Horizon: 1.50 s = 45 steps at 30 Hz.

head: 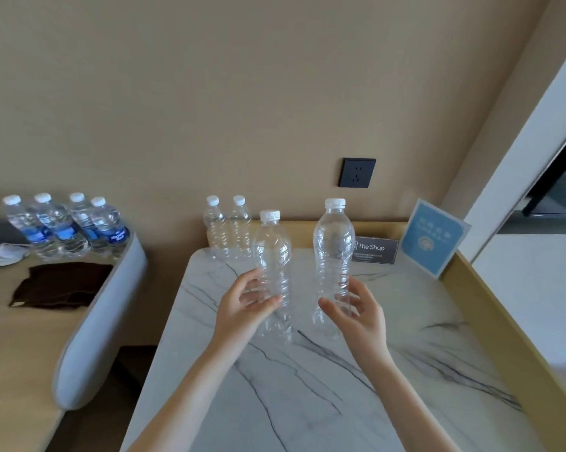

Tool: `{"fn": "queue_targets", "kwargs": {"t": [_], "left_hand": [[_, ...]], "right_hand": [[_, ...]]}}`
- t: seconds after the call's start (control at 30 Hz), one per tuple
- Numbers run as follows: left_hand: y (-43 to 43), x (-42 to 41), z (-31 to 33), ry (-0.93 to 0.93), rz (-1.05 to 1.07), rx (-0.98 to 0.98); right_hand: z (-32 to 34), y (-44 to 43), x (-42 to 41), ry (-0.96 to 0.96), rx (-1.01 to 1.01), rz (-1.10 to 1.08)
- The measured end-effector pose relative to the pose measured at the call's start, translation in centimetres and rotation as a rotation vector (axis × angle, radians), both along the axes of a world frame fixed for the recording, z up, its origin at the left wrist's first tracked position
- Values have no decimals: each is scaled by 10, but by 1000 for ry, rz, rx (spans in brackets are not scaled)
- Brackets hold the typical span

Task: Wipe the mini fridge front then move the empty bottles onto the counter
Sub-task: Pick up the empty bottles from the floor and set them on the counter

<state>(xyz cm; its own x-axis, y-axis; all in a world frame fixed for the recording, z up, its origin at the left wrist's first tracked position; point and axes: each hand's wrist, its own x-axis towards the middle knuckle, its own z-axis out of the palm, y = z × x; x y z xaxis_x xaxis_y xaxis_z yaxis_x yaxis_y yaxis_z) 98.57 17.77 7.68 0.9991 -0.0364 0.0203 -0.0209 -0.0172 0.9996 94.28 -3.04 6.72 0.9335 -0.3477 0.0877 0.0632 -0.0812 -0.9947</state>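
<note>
Two at once over the marble counter [340, 402]: left bottle [272, 256] held upright in the curled left hand [246, 303], right bottle [334, 249] upright in the curled right hand [356, 309]. Behind, near the wall, two more empty bottles [216, 233] standing together.

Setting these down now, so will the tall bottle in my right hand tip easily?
Probably: the tall bottle looks empty and narrow, so likely light and easily knocked over. Its thin ribbed walls may flex under your right hand. The polished marble counter could let it slide.

White marble counter [389, 370] veined grey — clear bottles [272, 265] white-capped, cloth [63, 283] seemingly dark brown, sign [433, 238] blue.
</note>
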Motion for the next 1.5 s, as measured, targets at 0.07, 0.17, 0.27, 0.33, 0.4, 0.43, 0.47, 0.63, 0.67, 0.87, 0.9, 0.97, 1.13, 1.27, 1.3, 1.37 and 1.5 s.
{"fn": "queue_targets", "kwargs": {"t": [0.07,0.17,0.27,0.33,0.4,0.43,0.47,0.63,0.67,0.87,0.9,0.97,1.13,1.27,1.3,1.37,1.5], "left_hand": [[-3,7,-12,20,24,5],[-4,20,-23,47,61,14],[-5,43,-29,54,93,22],[-7,64,-32,46,100,55],[-8,87,-36,38,104,88],[-9,99,-38,37,106,95],[-10,111,-40,38,106,104],[-21,167,-56,39,142,135],[-24,178,-60,40,150,132],[-45,223,-87,68,190,65],[-49,229,-92,72,201,57],[-53,241,-100,78,228,46],[-59,261,-115,48,255,46],[-62,270,-125,50,246,47],[-63,271,-128,48,248,46],[-64,273,-132,49,258,41],[-65,277,-138,33,264,35]], "right_hand": [[-8,-3,12,17,7,35],[-16,-9,32,43,0,87],[-20,-12,63,54,-13,122],[-22,-12,86,62,-27,133],[-26,-12,111,61,-43,130],[-28,-12,124,59,-58,129],[-30,-13,137,59,-74,128],[-44,-14,200,80,-122,101],[-48,-13,213,90,-124,102],[-73,-18,263,127,-138,96],[-78,-19,270,129,-141,95],[-89,-21,282,139,-136,90],[-112,-20,298,155,-139,83],[-125,-18,305,164,-142,72],[-127,-17,306,165,-146,70],[-131,-16,309,165,-149,62],[-141,-16,313,178,-152,63]]}}
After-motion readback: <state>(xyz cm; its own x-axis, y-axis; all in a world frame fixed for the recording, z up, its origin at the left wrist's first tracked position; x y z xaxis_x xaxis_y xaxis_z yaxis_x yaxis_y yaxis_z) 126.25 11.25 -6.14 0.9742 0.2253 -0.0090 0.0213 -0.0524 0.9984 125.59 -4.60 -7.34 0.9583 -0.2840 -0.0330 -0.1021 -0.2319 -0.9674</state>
